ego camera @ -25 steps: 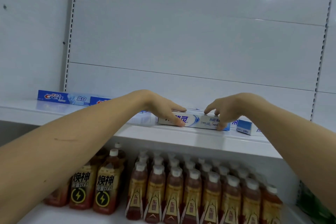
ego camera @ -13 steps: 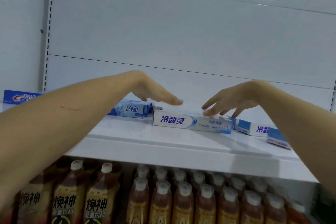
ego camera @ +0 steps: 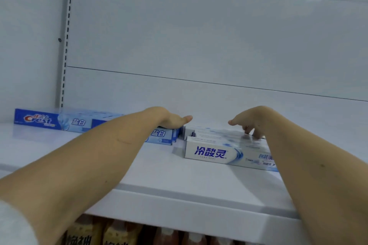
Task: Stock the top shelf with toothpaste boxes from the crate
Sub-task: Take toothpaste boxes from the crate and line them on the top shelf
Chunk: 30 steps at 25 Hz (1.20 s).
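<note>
Several white toothpaste boxes point(ego camera: 211, 152) with blue characters lie side by side on the white top shelf point(ego camera: 179, 189). My right hand point(ego camera: 252, 123) reaches over them, fingertips touching the top of the rear boxes, fingers loosely spread. My left hand point(ego camera: 175, 121) lies flat with straight fingers on the right end of a blue Crest box point(ego camera: 159, 135). Another blue Crest box point(ego camera: 49, 121) lies further left along the back panel. No crate is in view.
The shelf's white back panel point(ego camera: 199, 45) rises behind the boxes, with a slotted upright point(ego camera: 64, 55) at the left. Below the shelf's front lip, the tops of bottled drinks point(ego camera: 111, 234) show on the lower shelf.
The camera has moved up and closer. Both hands have let go of the front white box and reached further back, left hand onto the blue box, right hand onto the rear white boxes.
</note>
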{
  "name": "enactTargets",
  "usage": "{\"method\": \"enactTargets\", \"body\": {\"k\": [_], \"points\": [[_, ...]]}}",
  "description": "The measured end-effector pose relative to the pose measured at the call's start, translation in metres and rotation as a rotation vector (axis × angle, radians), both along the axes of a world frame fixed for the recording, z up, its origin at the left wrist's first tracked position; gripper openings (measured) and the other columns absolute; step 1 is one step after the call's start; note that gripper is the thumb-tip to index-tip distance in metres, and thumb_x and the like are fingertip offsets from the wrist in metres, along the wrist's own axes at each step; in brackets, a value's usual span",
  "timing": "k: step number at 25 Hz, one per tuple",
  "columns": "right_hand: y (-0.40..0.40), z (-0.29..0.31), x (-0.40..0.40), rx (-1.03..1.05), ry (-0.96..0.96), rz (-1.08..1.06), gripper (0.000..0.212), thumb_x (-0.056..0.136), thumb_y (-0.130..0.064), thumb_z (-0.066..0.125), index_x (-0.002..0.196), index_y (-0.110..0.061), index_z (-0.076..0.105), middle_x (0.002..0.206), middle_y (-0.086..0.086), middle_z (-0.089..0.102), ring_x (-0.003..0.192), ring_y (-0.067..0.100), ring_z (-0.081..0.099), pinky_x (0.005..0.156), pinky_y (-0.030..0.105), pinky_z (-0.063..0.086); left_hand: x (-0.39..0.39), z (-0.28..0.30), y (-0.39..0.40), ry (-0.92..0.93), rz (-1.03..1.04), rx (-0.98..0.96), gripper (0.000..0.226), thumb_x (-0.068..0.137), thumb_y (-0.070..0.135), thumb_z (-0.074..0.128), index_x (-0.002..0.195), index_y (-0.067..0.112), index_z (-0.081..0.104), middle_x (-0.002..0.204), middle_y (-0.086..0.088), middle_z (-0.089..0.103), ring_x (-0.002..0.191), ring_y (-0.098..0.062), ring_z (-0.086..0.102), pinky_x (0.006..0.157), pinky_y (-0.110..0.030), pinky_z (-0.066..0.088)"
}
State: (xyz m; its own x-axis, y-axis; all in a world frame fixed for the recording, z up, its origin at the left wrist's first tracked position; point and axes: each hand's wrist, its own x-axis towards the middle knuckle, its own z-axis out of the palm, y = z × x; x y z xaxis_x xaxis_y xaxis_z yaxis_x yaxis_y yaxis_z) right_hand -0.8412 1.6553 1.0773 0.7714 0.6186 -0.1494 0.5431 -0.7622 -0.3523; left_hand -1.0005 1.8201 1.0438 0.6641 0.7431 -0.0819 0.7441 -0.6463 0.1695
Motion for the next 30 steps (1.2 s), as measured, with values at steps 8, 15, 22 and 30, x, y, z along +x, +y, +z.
{"method": "enactTargets", "body": {"k": [8,15,22,30], "points": [[0.011,-0.004,0.005,0.167,0.034,-0.008,0.065,0.100,-0.035,0.051,0.142,0.011,0.035,0.138,0.026,0.047,0.126,0.038,0.051,0.110,0.045,0.040,0.017,-0.013,0.031,-0.033,0.013,-0.140,0.137,0.032,0.104,0.003,0.151,0.040,0.025,0.164,-0.001,0.014,0.149,-0.031,0.011,0.117,-0.057,0.009],[0.009,-0.010,0.010,0.162,-0.020,-0.001,0.050,0.102,-0.030,0.042,0.133,0.008,0.044,0.084,0.015,0.052,0.084,0.028,0.054,0.094,0.034,0.049,0.007,-0.007,0.014,-0.062,0.061,-0.162,0.107,0.066,0.094,-0.002,0.154,0.038,0.019,0.165,-0.001,0.008,0.150,-0.031,0.007,0.118,-0.054,0.009],[-0.025,-0.001,-0.023,0.124,-0.198,-0.008,0.050,0.106,-0.019,0.025,0.153,-0.002,0.020,0.156,0.016,0.030,0.134,0.032,0.043,0.105,0.037,0.038,0.009,-0.010,0.028,-0.054,-0.052,-0.119,0.143,0.029,0.107,0.002,0.153,0.040,0.019,0.165,0.006,0.007,0.151,-0.024,0.004,0.119,-0.054,0.005],[-0.062,-0.025,-0.002,0.195,0.100,-0.151,0.038,0.096,-0.033,0.052,0.112,0.001,0.053,0.108,0.017,0.065,0.088,0.028,0.061,0.090,0.036,0.048,0.007,-0.006,0.003,-0.006,-0.049,-0.109,0.135,0.040,0.104,0.005,0.155,0.035,0.009,0.165,-0.002,-0.006,0.151,-0.028,-0.002,0.119,-0.053,0.005]]}}
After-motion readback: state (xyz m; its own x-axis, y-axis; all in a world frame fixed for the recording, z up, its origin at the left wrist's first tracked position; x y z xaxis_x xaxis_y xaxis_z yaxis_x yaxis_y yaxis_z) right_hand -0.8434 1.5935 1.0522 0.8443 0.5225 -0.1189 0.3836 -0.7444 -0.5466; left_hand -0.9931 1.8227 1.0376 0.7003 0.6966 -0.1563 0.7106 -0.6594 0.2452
